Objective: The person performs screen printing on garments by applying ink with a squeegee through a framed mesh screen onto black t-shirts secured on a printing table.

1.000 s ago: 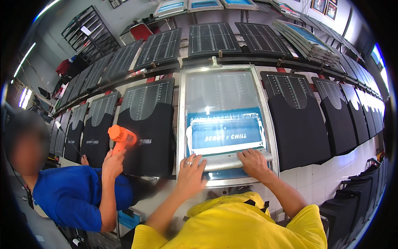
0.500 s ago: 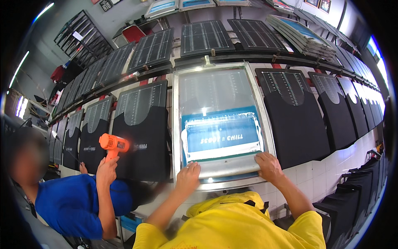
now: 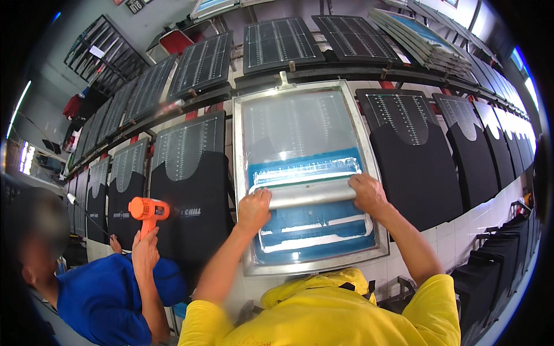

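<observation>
My left hand [image 3: 254, 210] and my right hand [image 3: 368, 194] are closed on the two ends of a wide metal squeegee [image 3: 311, 195] with a green blade edge. It lies across a silkscreen frame [image 3: 380, 222] with a silver metal rim, over the blue part of the mesh [image 3: 309, 218]. White ink [image 3: 317, 239] lies in streaks and a thick band on the mesh below the squeegee, and more white shows just above it. Through the pale upper mesh a marked board is faintly visible. The squeegee hides the middle of the blue area.
To the left, a co-worker in a blue shirt holds an orange heat gun [image 3: 149, 209] near a black shirt [image 3: 193, 216] with pale print, stretched over a board. Another black shirt [image 3: 412, 173] lies right of the frame. Stacked screens [image 3: 418, 37] stand at the far right.
Both my hands have pushed the squeegee away from me, from the near end to the middle of the screen. The co-worker's heat gun has shifted slightly left and nearer.
</observation>
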Action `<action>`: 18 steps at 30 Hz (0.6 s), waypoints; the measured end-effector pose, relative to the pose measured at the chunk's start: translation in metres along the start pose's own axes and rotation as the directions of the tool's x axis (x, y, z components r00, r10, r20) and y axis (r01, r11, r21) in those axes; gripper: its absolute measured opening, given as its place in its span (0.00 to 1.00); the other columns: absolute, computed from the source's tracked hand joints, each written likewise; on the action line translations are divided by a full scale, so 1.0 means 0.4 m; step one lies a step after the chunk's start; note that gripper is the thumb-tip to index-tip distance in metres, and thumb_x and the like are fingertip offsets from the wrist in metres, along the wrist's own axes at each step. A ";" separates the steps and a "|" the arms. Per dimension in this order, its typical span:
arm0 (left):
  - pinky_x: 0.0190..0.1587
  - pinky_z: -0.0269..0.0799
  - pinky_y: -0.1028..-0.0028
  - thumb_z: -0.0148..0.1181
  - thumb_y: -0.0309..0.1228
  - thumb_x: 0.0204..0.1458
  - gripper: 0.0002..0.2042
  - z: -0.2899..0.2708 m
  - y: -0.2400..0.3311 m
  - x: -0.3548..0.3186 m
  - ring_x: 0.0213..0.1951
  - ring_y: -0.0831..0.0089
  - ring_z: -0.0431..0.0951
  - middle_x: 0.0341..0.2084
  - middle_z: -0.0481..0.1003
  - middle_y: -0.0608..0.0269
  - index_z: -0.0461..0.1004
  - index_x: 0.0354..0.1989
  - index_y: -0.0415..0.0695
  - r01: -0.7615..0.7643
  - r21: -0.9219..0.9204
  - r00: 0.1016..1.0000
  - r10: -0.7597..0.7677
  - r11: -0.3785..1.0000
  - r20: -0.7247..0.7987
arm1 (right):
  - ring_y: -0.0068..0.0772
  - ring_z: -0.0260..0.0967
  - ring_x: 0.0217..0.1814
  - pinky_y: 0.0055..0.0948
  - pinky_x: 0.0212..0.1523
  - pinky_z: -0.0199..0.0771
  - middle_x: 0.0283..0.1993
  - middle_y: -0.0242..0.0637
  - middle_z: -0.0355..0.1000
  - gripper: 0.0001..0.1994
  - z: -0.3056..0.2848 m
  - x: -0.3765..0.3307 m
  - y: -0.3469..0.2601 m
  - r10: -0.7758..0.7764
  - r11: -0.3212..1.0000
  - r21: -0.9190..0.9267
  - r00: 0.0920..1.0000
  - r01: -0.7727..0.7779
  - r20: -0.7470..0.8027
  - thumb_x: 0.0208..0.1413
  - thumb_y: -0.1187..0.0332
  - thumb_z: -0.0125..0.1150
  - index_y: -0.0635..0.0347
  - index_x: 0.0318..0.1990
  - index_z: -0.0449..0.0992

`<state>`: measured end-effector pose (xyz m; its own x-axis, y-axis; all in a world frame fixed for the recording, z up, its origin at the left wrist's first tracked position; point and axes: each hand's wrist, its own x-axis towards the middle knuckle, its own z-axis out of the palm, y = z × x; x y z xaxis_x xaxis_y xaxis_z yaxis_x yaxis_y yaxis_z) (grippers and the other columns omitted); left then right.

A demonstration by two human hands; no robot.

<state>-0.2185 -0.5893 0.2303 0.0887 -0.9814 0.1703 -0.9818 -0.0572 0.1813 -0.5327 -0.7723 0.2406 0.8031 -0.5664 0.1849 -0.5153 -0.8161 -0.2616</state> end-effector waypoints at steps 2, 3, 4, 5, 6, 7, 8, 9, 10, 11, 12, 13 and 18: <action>0.35 0.79 0.62 0.61 0.19 0.35 0.15 -0.005 -0.014 0.017 0.34 0.57 0.81 0.30 0.79 0.54 0.77 0.37 0.39 -0.030 -0.035 0.999 0.031 0.999 0.011 | 0.45 0.73 0.47 0.39 0.48 0.76 0.41 0.40 0.75 0.16 -0.005 0.019 0.014 0.007 1.000 0.005 0.999 -0.007 0.041 0.36 0.80 0.64 0.60 0.37 0.76; 0.34 0.78 0.61 0.61 0.18 0.34 0.16 -0.006 -0.020 0.025 0.33 0.57 0.81 0.29 0.78 0.55 0.77 0.36 0.40 -0.046 -0.052 0.999 0.047 0.998 0.016 | 0.46 0.74 0.47 0.39 0.48 0.76 0.41 0.40 0.76 0.17 -0.004 0.026 0.023 0.011 1.000 0.007 0.998 -0.012 0.060 0.35 0.81 0.65 0.60 0.39 0.77; 0.35 0.78 0.60 0.60 0.18 0.34 0.16 -0.008 -0.028 0.038 0.33 0.57 0.81 0.29 0.78 0.55 0.76 0.36 0.41 -0.046 -0.045 0.999 0.045 0.998 -0.024 | 0.47 0.74 0.47 0.40 0.48 0.76 0.41 0.41 0.76 0.18 0.002 0.037 0.039 -0.011 1.000 -0.005 0.999 0.011 0.032 0.35 0.81 0.65 0.60 0.39 0.77; 0.35 0.78 0.60 0.61 0.18 0.34 0.15 -0.011 -0.023 0.034 0.34 0.56 0.81 0.29 0.78 0.55 0.76 0.36 0.41 -0.035 -0.042 0.999 0.035 0.999 -0.003 | 0.46 0.73 0.48 0.40 0.48 0.77 0.41 0.41 0.75 0.16 -0.001 0.029 0.039 -0.012 1.000 0.015 1.000 0.011 0.026 0.36 0.80 0.65 0.60 0.38 0.76; 0.36 0.78 0.60 0.61 0.18 0.34 0.15 -0.015 -0.015 0.023 0.34 0.56 0.81 0.29 0.79 0.55 0.76 0.36 0.41 -0.025 -0.038 1.000 0.026 0.999 0.017 | 0.46 0.73 0.49 0.40 0.48 0.77 0.41 0.41 0.75 0.14 -0.003 0.015 0.034 -0.013 0.999 0.035 1.000 0.012 0.019 0.37 0.80 0.64 0.60 0.37 0.76; 0.36 0.78 0.60 0.61 0.18 0.34 0.15 -0.022 -0.006 0.009 0.34 0.56 0.81 0.30 0.79 0.55 0.76 0.35 0.41 -0.016 -0.034 0.999 0.017 0.999 0.035 | 0.46 0.72 0.49 0.40 0.48 0.77 0.42 0.41 0.74 0.12 -0.005 -0.001 0.027 -0.015 0.998 0.053 1.000 0.014 0.010 0.39 0.79 0.64 0.60 0.35 0.76; 0.37 0.79 0.60 0.62 0.19 0.35 0.14 -0.043 0.017 -0.019 0.34 0.55 0.81 0.30 0.79 0.54 0.76 0.35 0.41 -0.001 -0.070 1.000 0.002 0.998 0.015 | 0.46 0.72 0.50 0.41 0.49 0.77 0.44 0.42 0.74 0.15 -0.031 -0.027 -0.001 -0.017 0.998 0.060 1.000 0.016 0.009 0.38 0.80 0.64 0.60 0.38 0.75; 0.38 0.79 0.60 0.62 0.19 0.36 0.14 -0.067 0.046 -0.052 0.35 0.55 0.81 0.32 0.79 0.54 0.76 0.36 0.41 0.016 -0.068 0.999 -0.014 0.998 0.029 | 0.46 0.72 0.50 0.41 0.49 0.77 0.45 0.42 0.74 0.16 -0.055 -0.061 -0.032 -0.002 0.998 0.067 1.000 0.001 0.017 0.38 0.80 0.64 0.60 0.39 0.75; 0.39 0.79 0.61 0.62 0.19 0.36 0.14 -0.091 0.077 -0.084 0.36 0.55 0.82 0.33 0.80 0.54 0.77 0.36 0.40 0.033 -0.064 0.999 -0.030 0.997 0.046 | 0.46 0.72 0.51 0.41 0.49 0.77 0.45 0.42 0.74 0.17 -0.075 -0.094 -0.061 0.014 0.997 0.075 1.000 -0.016 0.027 0.37 0.80 0.65 0.60 0.40 0.75; 0.39 0.79 0.61 0.62 0.19 0.37 0.14 -0.098 0.099 -0.118 0.38 0.55 0.82 0.34 0.80 0.53 0.77 0.37 0.40 0.052 -0.058 0.997 -0.049 0.997 0.061 | 0.46 0.72 0.51 0.40 0.49 0.77 0.46 0.42 0.73 0.19 -0.082 -0.124 -0.083 0.026 0.996 0.085 0.999 -0.029 0.036 0.36 0.80 0.65 0.60 0.41 0.74; 0.39 0.79 0.62 0.62 0.19 0.36 0.15 -0.084 0.110 -0.156 0.38 0.55 0.82 0.36 0.80 0.54 0.77 0.38 0.41 0.039 -0.050 0.999 -0.037 0.998 0.037 | 0.46 0.72 0.51 0.40 0.49 0.77 0.47 0.42 0.73 0.20 -0.077 -0.157 -0.098 0.029 0.996 0.081 0.999 -0.032 0.040 0.36 0.80 0.66 0.61 0.42 0.74; 0.39 0.79 0.62 0.62 0.18 0.36 0.17 -0.066 0.120 -0.193 0.39 0.55 0.82 0.37 0.80 0.54 0.77 0.38 0.41 0.025 -0.041 1.000 -0.025 0.999 0.012 | 0.46 0.72 0.51 0.39 0.49 0.77 0.47 0.41 0.73 0.21 -0.070 -0.189 -0.108 0.030 0.996 0.078 0.999 -0.034 0.044 0.35 0.80 0.66 0.61 0.43 0.74; 0.44 0.80 0.64 0.59 0.18 0.41 0.16 -0.022 0.149 -0.258 0.47 0.56 0.82 0.44 0.80 0.50 0.78 0.42 0.38 -0.013 -0.047 0.999 0.010 0.999 -0.052 | 0.43 0.72 0.48 0.37 0.47 0.78 0.46 0.39 0.74 0.20 -0.058 -0.249 -0.127 0.018 0.998 0.059 0.998 -0.021 0.052 0.35 0.81 0.65 0.63 0.42 0.75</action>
<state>-0.2845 -0.4899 0.2322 0.0870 -0.9711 0.2222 -0.9738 -0.0358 0.2245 -0.5934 -0.6774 0.2575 0.8080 -0.5745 0.1308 -0.5138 -0.7957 -0.3208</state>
